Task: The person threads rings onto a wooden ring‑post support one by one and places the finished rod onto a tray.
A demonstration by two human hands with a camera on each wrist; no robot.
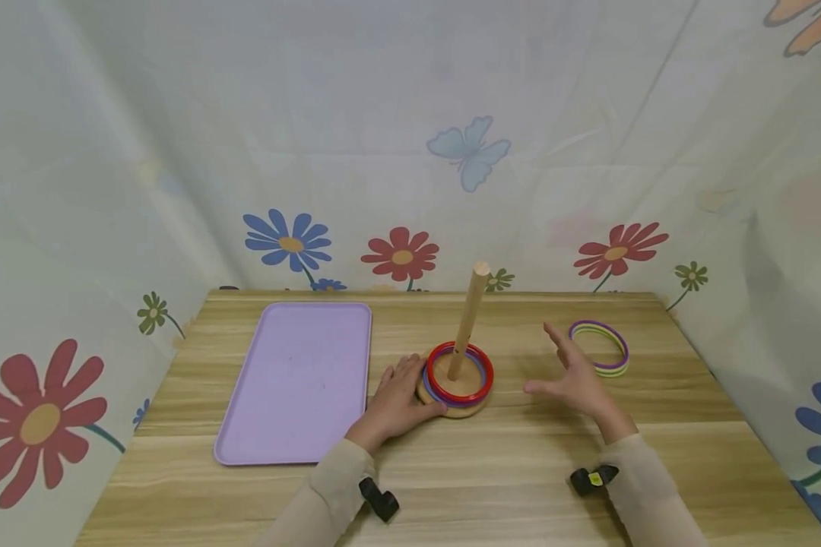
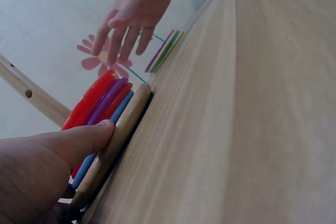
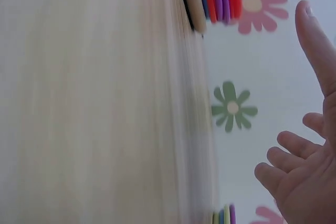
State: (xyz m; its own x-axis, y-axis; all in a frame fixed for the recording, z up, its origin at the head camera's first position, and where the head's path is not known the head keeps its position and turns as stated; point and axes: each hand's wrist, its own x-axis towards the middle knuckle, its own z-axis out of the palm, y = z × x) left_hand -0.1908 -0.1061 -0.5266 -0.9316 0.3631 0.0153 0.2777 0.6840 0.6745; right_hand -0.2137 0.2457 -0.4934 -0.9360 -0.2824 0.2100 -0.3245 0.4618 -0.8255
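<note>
1. In the lower middle of the head frame, the left hand (image 1: 397,399) is holding the wooden base (image 1: 467,413) by its left edge; in the left wrist view its thumb is pressing against the base's rim while the other fingers are mostly hiding from sight.
2. Right of centre in the head frame, the right hand (image 1: 575,384) is hovering with its fingers apart and its thumb standing well away from them, between the base and the loose rings.
3. The base is sitting just below and right of the head frame's centre, and a wooden peg (image 1: 468,323) is rising from it.
4. Stacked rings are lying around the peg: a top red ring (image 1: 490,372), then, in the left wrist view, a purple ring (image 2: 107,100), another red ring (image 2: 119,99) and a blue ring (image 2: 122,107) next to the base.
5. At the right of the head frame, a loose purple ring (image 1: 625,346) is lying over a yellow-green ring (image 1: 613,374), near the right hand.
6. A lilac tray (image 1: 294,380) is lying left of centre on the wood-grain table (image 1: 492,486).
7. Behind, a flowered backdrop (image 1: 383,91) is filling the upper frame.
</note>
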